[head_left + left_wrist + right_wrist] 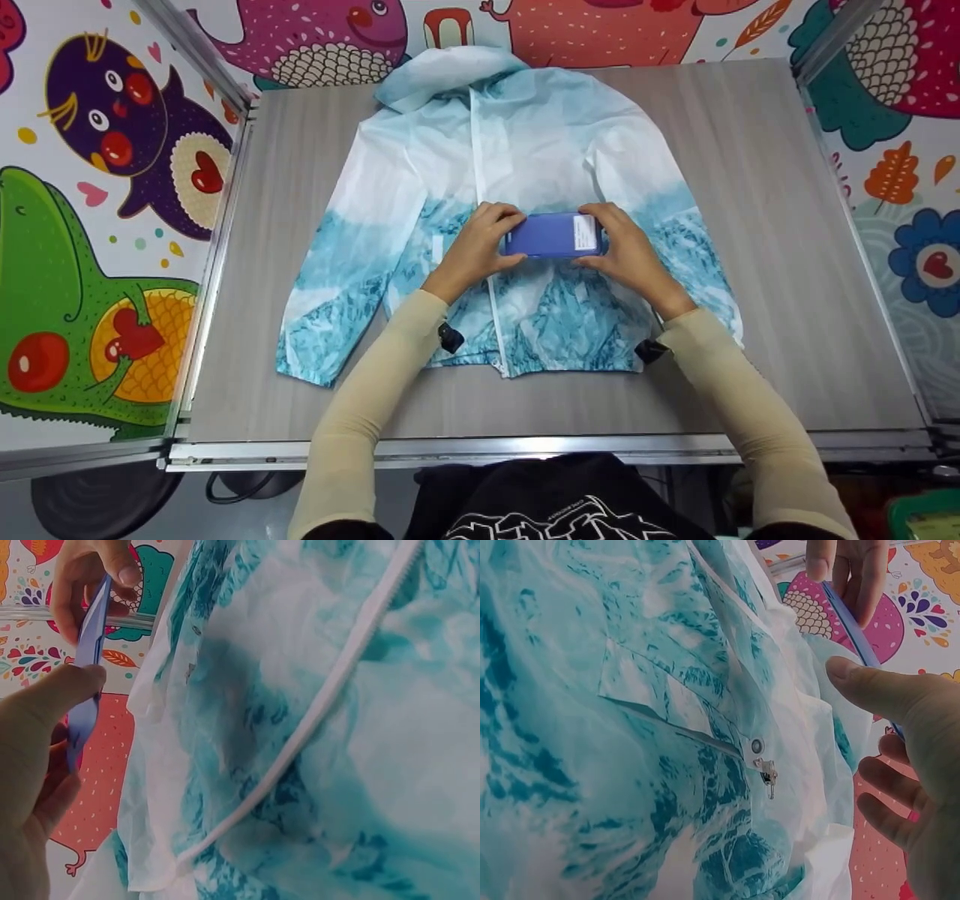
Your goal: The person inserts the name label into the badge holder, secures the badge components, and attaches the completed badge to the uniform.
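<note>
**Two hands, one phone, above a spread jacket**

Head view first: here's the purple phone [551, 236] lengthwise between my hands, over the middle of the hooded jacket [540, 165]. My left hand [472, 251] pinches one end, my right hand [628, 251] the other, the white label [585, 232] showing near the right. Good form here, I'd judge, is an even pinch, wrists steady, both ends level. Now the margins: table [525, 409] shows between the hem and the front metal rail [525, 450], and more lies outside each sleeve, so sideways room looks decent. The hood reaches almost to the back wall; that side is tighter.

Over to the left wrist: the phone is nearly edge-on, my left thumb [86, 679] against it, the jacket's white zip [322, 709] slanting past, apart from my fingers.

And the right wrist: thumb across the phone, fingers curled behind. A metal zip pull [769, 776] hangs beside a snap button [758, 745]; I'd mind snagging those if my hand dropped lower.
</note>
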Demonstrator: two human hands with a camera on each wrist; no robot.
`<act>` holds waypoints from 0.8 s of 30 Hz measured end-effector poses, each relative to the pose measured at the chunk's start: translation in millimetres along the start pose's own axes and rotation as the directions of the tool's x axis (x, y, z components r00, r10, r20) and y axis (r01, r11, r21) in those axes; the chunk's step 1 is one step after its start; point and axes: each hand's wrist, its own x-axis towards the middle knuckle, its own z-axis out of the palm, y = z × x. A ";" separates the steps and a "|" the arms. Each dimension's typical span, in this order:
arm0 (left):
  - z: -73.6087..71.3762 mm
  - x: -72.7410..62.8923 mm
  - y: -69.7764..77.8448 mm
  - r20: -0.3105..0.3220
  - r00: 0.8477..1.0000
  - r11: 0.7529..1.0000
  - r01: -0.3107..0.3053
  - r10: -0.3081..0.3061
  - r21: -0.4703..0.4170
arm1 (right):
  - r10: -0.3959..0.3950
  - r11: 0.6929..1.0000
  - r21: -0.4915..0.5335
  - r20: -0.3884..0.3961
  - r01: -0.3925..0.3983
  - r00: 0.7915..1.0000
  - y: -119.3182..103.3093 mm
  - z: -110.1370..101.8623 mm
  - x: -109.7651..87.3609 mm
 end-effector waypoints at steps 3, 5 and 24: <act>0.9 0.8 1.1 0.004 1.000 1.000 -0.001 0.001 -0.015 | -0.005 1.000 0.000 -0.003 0.005 1.000 -1.1 1.1 0.5; 1.6 1.1 0.3 0.013 1.000 0.999 -0.005 0.006 -0.039 | 0.000 1.000 -0.004 -0.004 0.000 1.000 -0.7 1.1 0.6; -3.6 -6.7 -15.0 -0.065 0.998 0.986 -0.036 0.026 -0.160 | 0.003 1.000 0.018 -0.004 -0.003 1.000 -0.1 -6.3 0.2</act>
